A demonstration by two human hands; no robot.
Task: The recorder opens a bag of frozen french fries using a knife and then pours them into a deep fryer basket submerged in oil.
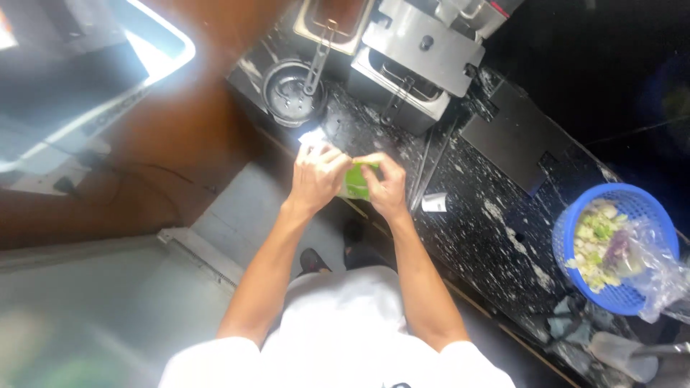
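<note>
White fabric of the person's shirt (338, 330) fills the bottom of the view, and from it both bare forearms stretch forward and converge over the edge of the dark speckled surface (496, 230). Left hand (316, 176) and right hand (388, 183) meet close together, knuckles up, fingers curled toward each other. Both are closed on a green packet (356, 179), which sits between them; the left hand also seems to pinch a pale, glossy piece of wrapping (313, 138) at its far side, though glare blurs it.

That green packet looks small, flat and bright, mostly covered by the fingers, so its full shape cannot be told. It is held in the air just above the near edge of the surface, not resting on it.

Beyond the hands stands a round dark pot (291, 93) with a ladle-like handle leaning out of it, and beside that a steel fryer (413, 68) with a wire basket. Just right of the right hand lies a small white cup (435, 203) on its side, near a pair of long tongs (428, 169). Well apart, at the right end, a blue plastic colander (622, 251) holds chopped pale and green vegetables, with clear plastic wrap (658, 276) draped over its edge. Below the arms, dark shoes show on the grey floor (244, 215).
</note>
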